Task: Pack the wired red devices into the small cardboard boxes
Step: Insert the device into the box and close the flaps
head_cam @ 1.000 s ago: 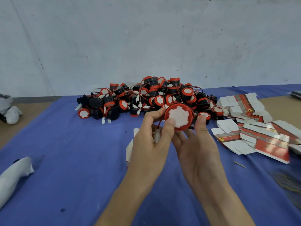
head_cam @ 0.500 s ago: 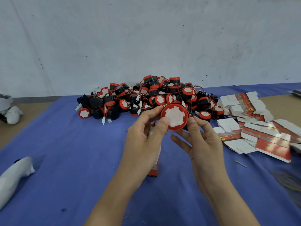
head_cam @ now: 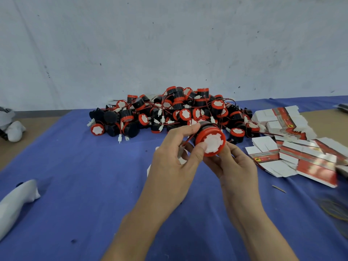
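1 round red-and-black plastic wired device (head_cam: 211,142) with a white toothed face is held up just in front of the heap of like devices (head_cam: 169,112). The left hand (head_cam: 169,162) pinches its rim between thumb and forefinger. The right hand (head_cam: 237,166) grips it from beneath with curled fingers. Flattened red-and-white cardboard boxes (head_cam: 301,153) lie right of the heap.

Red device (head_cam: 210,141) in the fingers (head_cam: 201,150): smooth moulded plastic. Rim slightly glossy, white centre cap matt, body behind it dark plastic. Wire (head_cam: 186,143) by the thumb: thin, red plastic sheath. Pile of devices (head_cam: 169,112) beyond the fingertips: same plastics, white plastic connectors. Blue table cover (head_cam: 75,185) under the fingers: matt cloth. Flat boxes (head_cam: 308,162) right of the fingers: thin card, red print with slight sheen, white flaps matt. Wall (head_cam: 131,44): rough, scuffed paint.
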Action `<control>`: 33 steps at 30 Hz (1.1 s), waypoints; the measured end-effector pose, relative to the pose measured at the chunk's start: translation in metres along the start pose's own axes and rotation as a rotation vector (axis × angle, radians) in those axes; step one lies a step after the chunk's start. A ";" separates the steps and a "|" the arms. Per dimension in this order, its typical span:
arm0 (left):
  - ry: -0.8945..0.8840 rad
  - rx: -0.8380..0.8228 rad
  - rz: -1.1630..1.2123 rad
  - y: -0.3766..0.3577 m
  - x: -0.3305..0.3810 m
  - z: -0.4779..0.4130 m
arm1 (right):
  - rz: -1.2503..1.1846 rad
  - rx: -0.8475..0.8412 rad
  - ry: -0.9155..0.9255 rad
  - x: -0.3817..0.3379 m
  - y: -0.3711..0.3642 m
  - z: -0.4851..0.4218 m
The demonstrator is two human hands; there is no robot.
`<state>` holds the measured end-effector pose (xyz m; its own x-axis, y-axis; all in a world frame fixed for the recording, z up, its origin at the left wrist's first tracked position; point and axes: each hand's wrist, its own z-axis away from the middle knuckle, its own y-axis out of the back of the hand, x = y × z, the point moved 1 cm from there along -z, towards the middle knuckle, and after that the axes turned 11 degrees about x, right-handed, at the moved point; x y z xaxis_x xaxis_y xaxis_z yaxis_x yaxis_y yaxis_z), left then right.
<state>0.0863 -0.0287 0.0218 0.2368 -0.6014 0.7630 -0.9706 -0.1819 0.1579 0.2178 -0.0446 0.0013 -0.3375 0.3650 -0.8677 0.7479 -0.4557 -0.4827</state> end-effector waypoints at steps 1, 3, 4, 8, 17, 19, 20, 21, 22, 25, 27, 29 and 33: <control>0.002 0.004 0.003 0.000 0.000 0.000 | 0.010 -0.004 0.009 0.000 0.000 0.000; 0.012 0.013 0.028 0.001 0.000 -0.001 | 0.037 -0.009 0.041 0.000 0.001 -0.001; 0.021 0.015 0.050 0.001 0.000 -0.001 | 0.052 -0.005 0.062 0.000 0.001 0.000; 0.056 0.006 0.117 0.001 0.002 -0.001 | 0.104 0.037 0.141 -0.003 0.002 0.000; 0.088 -0.016 0.155 0.004 0.003 -0.002 | 0.222 0.049 0.218 -0.002 0.003 -0.002; 0.091 -0.022 0.155 0.004 0.003 -0.003 | 0.234 0.061 0.214 0.000 0.002 -0.003; 0.094 -0.022 0.155 0.004 0.004 -0.003 | 0.239 0.065 0.213 0.000 0.002 -0.003; 0.096 -0.021 0.155 0.004 0.004 -0.003 | 0.243 0.067 0.214 0.001 0.002 -0.003; 0.100 -0.020 0.154 0.005 0.004 -0.004 | 0.246 0.067 0.216 0.001 0.002 -0.004; 0.104 -0.017 0.143 0.007 0.004 -0.004 | 0.251 0.066 0.225 0.002 0.001 -0.004; 0.098 -0.021 0.126 0.007 0.004 -0.004 | 0.252 0.070 0.227 0.004 0.000 -0.003; 0.069 -0.027 0.099 0.006 0.004 -0.003 | 0.252 0.085 0.230 0.006 0.000 -0.003; 0.066 0.000 0.098 0.006 0.006 -0.004 | 0.243 0.102 0.233 0.007 -0.001 -0.005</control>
<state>0.0817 -0.0304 0.0302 0.1377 -0.5637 0.8144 -0.9889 -0.1248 0.0808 0.2175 -0.0380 -0.0041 -0.0087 0.4060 -0.9139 0.7252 -0.6267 -0.2853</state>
